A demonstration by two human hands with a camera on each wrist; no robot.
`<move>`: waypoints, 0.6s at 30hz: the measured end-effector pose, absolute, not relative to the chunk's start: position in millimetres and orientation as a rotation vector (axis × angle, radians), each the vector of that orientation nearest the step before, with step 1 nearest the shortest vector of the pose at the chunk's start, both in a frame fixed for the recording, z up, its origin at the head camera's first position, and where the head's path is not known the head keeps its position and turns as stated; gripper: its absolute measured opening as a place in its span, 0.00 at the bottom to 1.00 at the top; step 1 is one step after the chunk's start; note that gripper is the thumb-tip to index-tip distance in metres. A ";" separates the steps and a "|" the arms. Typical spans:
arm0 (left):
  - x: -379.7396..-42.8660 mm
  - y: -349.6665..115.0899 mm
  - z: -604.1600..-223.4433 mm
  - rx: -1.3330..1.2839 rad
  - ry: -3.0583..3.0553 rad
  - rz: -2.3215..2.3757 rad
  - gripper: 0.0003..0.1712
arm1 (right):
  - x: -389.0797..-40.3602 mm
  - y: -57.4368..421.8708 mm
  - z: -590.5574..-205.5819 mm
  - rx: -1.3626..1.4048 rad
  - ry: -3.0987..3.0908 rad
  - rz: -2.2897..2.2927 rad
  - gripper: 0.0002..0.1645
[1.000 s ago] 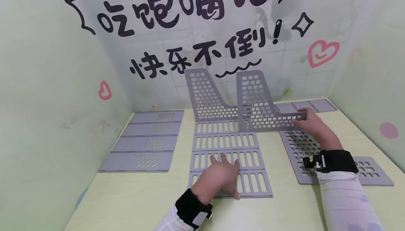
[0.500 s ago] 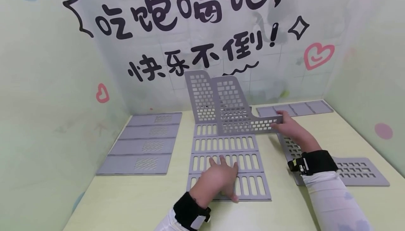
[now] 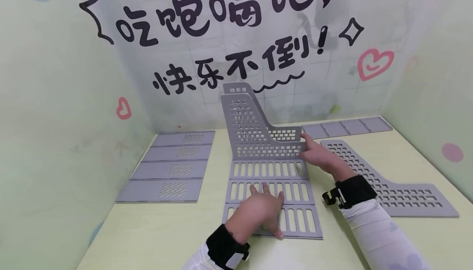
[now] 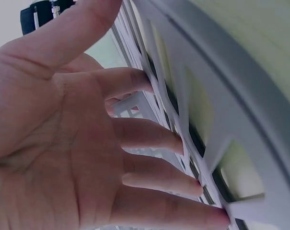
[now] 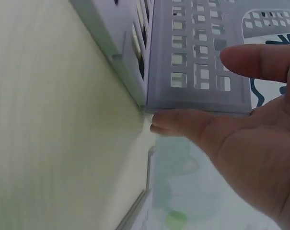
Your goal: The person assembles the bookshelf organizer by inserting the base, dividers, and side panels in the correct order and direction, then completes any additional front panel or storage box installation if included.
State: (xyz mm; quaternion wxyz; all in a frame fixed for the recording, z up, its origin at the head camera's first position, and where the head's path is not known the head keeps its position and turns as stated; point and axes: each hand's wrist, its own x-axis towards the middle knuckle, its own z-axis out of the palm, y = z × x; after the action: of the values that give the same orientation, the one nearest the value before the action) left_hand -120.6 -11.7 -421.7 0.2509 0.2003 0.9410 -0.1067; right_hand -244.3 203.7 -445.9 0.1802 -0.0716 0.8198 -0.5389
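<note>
My right hand (image 3: 321, 157) grips the low right end of a grey perforated L-shaped panel (image 3: 245, 138), which stands upright across a slotted grey base (image 3: 303, 235). In the right wrist view, the thumb lies against the face of this panel (image 5: 197, 98) and the fingers are at its end edge; its foot meets the base. Behind it stands a similar upright panel (image 3: 234, 87), mostly hidden. My left hand (image 3: 256, 210) rests on the front of the base with fingers spread; in the left wrist view, the fairly straight fingertips touch the slotted base (image 4: 221, 79).
A third L-shaped perforated panel (image 3: 402, 209) lies flat on the table at the right. To the left is a grey four-section sheet (image 3: 148, 188) with slanted slots. Another creased grey sheet (image 3: 351, 127) lies along the back wall at the right.
My right hand has carried the L-shaped panel leftward over the base until it lines up in front of the rear panel. The left hand stays in place on the base.
</note>
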 end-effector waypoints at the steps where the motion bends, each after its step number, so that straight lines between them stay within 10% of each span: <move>1: -120.1 -10.7 -422.1 0.539 2.564 -0.298 0.67 | -244.5 201.2 -446.6 -0.210 2.316 -1.532 0.56; 18: -113.5 -5.7 -423.3 0.431 2.587 -0.232 0.66 | -239.7 231.3 -431.6 -0.285 2.578 -1.191 0.51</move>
State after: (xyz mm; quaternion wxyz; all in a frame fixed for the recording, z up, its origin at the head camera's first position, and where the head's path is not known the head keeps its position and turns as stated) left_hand -113.5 -5.7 -423.3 0.2518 0.1583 0.9509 -0.0854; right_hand -239.7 231.3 -431.6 0.1434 -0.0988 0.8938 -0.4132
